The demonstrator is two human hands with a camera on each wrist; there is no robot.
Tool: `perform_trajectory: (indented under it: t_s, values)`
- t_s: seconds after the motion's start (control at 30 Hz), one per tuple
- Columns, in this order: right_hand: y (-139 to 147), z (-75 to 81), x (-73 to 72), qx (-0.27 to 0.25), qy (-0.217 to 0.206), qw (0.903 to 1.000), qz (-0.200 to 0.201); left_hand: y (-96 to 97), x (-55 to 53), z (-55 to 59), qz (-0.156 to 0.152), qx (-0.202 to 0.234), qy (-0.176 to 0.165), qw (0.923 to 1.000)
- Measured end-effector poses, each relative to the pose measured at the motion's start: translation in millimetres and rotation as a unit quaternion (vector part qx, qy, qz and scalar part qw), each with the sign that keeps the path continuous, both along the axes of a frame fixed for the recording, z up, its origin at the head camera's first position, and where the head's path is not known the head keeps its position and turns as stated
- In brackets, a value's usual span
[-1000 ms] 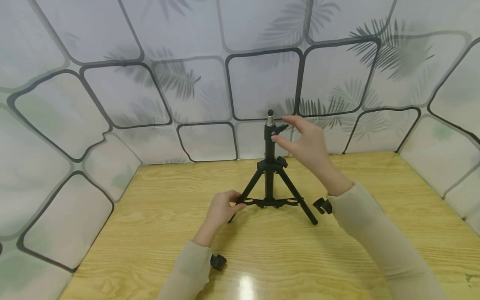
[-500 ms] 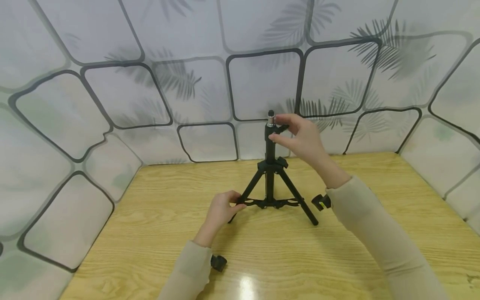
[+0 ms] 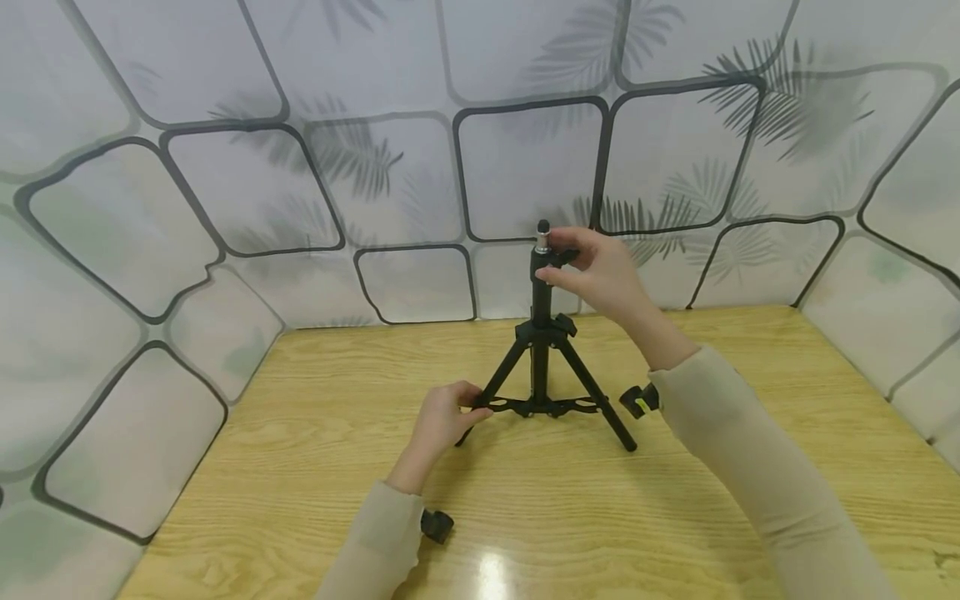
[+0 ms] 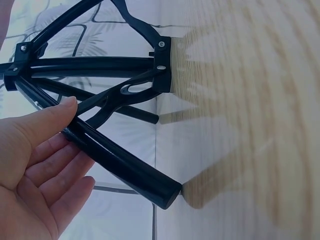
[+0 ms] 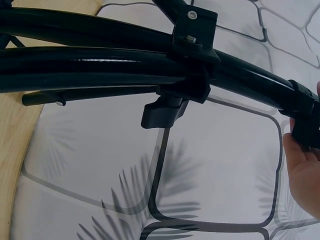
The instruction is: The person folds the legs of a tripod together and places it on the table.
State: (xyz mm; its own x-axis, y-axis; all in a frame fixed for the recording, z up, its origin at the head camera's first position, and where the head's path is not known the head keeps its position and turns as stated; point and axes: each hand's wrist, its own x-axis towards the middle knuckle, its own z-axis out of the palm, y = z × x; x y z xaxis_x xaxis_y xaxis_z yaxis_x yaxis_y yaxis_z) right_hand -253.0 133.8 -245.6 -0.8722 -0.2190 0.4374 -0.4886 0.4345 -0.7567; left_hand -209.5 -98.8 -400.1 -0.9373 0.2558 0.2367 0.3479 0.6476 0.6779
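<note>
A black tripod stand (image 3: pixel 541 300) stands upright on the table, legs spread, with a silver stud (image 3: pixel 542 241) and black cap at its top. My left hand (image 3: pixel 441 418) grips the stand's left leg (image 4: pixel 130 162), thumb in front and fingers behind. Up at the collar (image 5: pixel 296 97), my right hand (image 3: pixel 609 279) holds the upper knob (image 5: pixel 306 131) between thumb and fingers, which partly hide it. Midway down, a lower knob (image 5: pixel 162 114) juts from the leg hub (image 5: pixel 192 55), touched by neither hand.
The wood-grain table (image 3: pixel 337 367) meets a patterned cloth wall (image 3: pixel 390 183) close behind the stand, with more cloth at both sides. Black camera mounts (image 3: pixel 437 526) show at the wrists.
My right hand has moved slightly left and closed its thumb and fingers in around the upper knob. The left hand and the stand stay almost still.
</note>
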Motion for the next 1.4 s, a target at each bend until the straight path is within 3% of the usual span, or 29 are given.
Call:
perform_trajectory:
  t_s: [0.3, 0.57, 0.93, 1.2, 1.4]
  values:
    - [-0.2, -1.1, -1.7, -0.009, 0.01, 0.9999, 0.007, -0.3, 0.0, 0.0, -0.006, 0.01, 0.01, 0.9999]
    - [3.1, -2.7, -4.9, -0.018, -0.005, 0.9997, 0.018, 0.4, -1.7, 0.2, 0.007, -0.005, 0.013, 0.9999]
    - [2.7, -5.5, -5.6, -0.045, -0.004, 0.9986, 0.028, 2.0, -0.9, 2.4, 0.011, -0.003, 0.003, 0.9999]
    - [0.1, -6.5, -6.9, -0.048, -0.002, 0.9988, 0.006, 2.9, -0.4, 4.4, 0.009, -0.008, 0.014, 0.9998]
    - [-0.3, -8.2, -8.3, -0.047, 0.008, 0.9989, 0.003, 3.4, -1.5, 1.4, -0.002, -0.022, 0.041, 0.9989]
